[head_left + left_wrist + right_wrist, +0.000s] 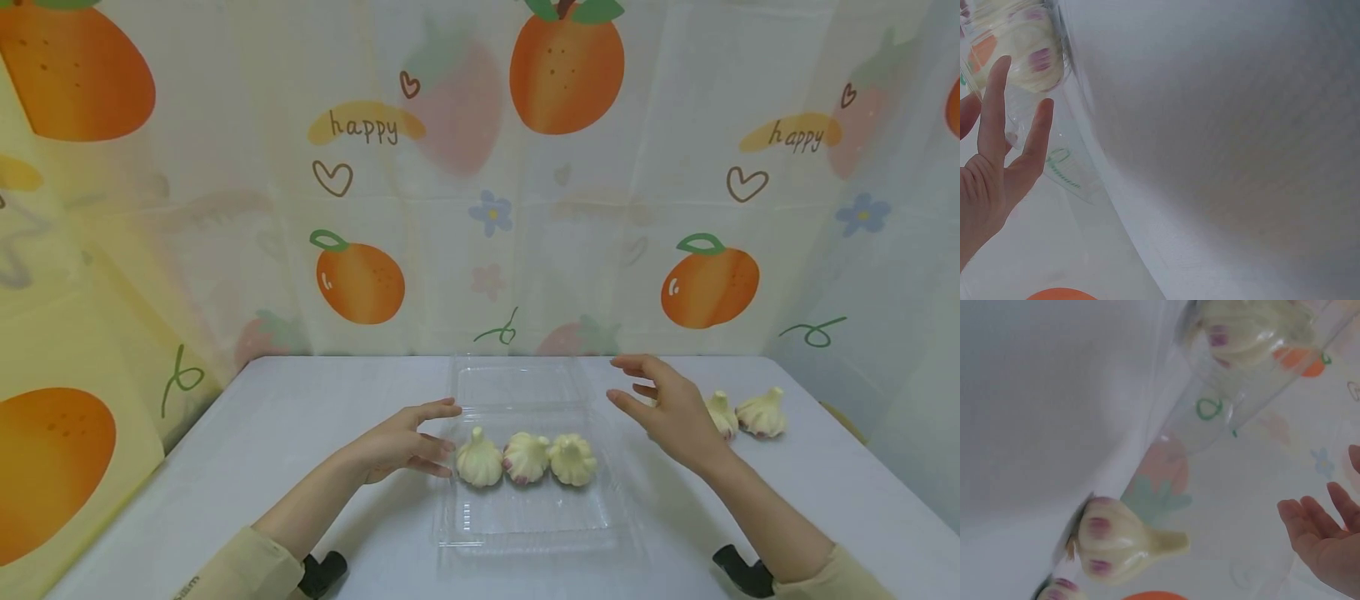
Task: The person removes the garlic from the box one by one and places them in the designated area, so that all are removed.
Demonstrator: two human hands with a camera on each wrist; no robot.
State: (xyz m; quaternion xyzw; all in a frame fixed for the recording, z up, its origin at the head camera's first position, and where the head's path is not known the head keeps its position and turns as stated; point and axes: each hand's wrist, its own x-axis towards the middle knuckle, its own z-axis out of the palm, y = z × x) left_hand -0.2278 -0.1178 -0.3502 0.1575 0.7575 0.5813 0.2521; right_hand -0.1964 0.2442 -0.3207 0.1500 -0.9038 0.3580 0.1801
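Note:
A clear plastic clamshell box (525, 521) lies on the table with its lid (517, 383) folded back. Three garlic bulbs (527, 457) sit side by side in its base. At the box's left edge is my left hand (401, 442), its fingers loosely spread and holding nothing; whether the fingertips touch the plastic I cannot tell. My right hand (671, 412) hovers to the right of the lid, relaxed and without anything in it. Beyond that hand are two more bulbs, one garlic bulb (762, 413) in full sight and another (722, 414) partly hidden by the hand.
A white table (300, 417) runs back to a hanging curtain (450, 275) printed with oranges, strawberries and hearts. More printed cloth (67, 317) hangs on the left side. Both forearms carry black wrist mounts, one a black strap piece (324, 573) at the left sleeve.

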